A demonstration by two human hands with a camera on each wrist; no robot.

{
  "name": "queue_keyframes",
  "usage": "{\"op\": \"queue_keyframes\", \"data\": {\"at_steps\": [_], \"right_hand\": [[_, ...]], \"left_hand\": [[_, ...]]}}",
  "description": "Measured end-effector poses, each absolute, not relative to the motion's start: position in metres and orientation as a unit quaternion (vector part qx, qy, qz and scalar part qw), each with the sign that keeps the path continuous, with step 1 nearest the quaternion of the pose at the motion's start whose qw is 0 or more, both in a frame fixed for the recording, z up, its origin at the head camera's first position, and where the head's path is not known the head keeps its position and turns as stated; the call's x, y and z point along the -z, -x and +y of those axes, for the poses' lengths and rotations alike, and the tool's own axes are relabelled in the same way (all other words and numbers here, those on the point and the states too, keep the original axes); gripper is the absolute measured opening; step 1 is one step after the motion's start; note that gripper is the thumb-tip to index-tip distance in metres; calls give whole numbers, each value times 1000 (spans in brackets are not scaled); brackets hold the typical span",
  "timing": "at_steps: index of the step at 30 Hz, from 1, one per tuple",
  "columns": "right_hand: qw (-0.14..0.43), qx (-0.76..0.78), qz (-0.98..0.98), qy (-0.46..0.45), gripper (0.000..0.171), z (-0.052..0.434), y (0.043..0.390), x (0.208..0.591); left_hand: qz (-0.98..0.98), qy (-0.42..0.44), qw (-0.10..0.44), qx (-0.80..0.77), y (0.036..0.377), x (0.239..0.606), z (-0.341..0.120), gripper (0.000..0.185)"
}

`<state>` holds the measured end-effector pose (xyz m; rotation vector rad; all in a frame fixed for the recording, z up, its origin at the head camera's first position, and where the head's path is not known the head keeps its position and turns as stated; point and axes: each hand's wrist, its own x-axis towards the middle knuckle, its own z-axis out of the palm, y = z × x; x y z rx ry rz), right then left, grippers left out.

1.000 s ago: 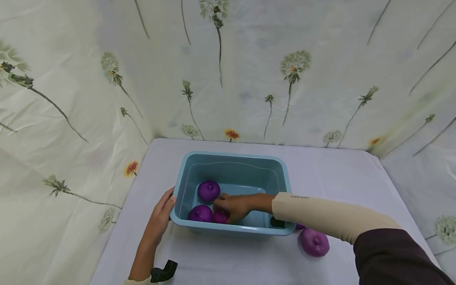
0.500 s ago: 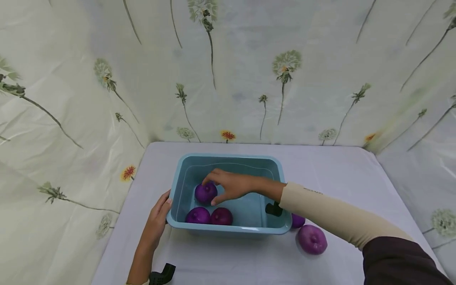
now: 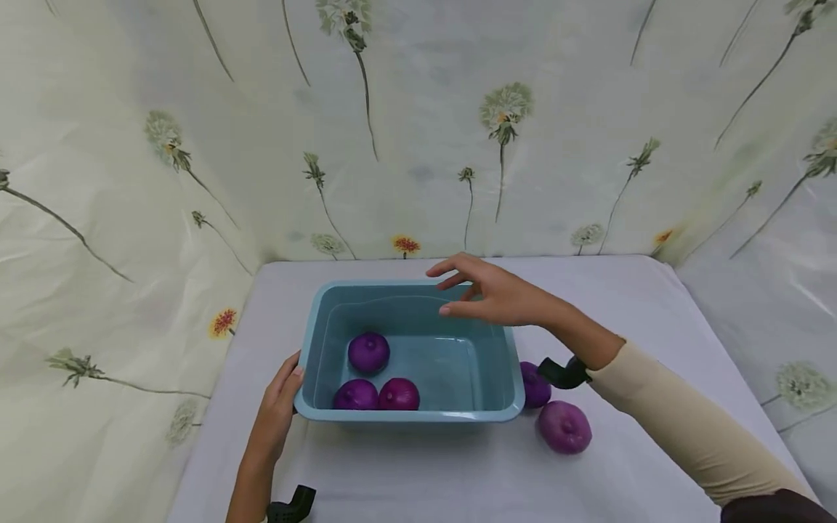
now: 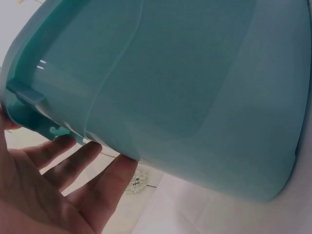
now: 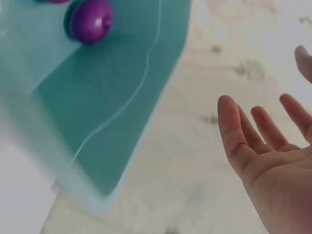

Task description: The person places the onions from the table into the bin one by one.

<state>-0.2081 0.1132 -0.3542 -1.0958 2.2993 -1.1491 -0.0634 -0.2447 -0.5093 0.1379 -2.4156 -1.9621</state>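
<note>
A light blue plastic tub (image 3: 314, 349) with water stands on the white table. Three purple onions lie in it: one at the middle left (image 3: 369, 352) and two by the near wall (image 3: 356, 394) (image 3: 399, 394). In the right wrist view one onion (image 5: 91, 20) shows in the tub (image 5: 112, 97). Two more purple onions (image 3: 564, 426) (image 3: 535, 384) lie on the table right of the tub. My left hand (image 3: 277, 414) rests flat against the tub's left wall (image 4: 170, 97), fingers (image 4: 105, 187) straight. My right hand (image 3: 487, 290) hovers open above the tub's far right corner, holding nothing; its fingers (image 5: 234, 131) are spread.
Floral plastic sheeting (image 3: 418, 131) walls the table at the back and both sides. White tablecloth (image 3: 458, 479) stretches in front of the tub and to its right.
My right hand lifted out of the tub, leaving the onions, and rose up and right to above the far rim. The left hand stayed on the tub's side.
</note>
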Motion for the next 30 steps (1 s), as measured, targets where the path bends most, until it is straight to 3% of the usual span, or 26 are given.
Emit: {"op": "queue_keyframes", "data": {"at_steps": [10,17,25,30], "right_hand": [[89,404,861,297,49,210,176,373],[37,375,889,259,47,261,143,428],[33,353,913,203,47,294,104,500],[69,367,910,179,51,305,84,531]], "left_hand": [[-781,-60,-5,621,62,503,-242,54],[-787,-68,-6,613,56,499,-240,53],[-782,-69,-5,620,56,498,-235,53],[-782,-85,-13,618,55,501,-229,55]]}}
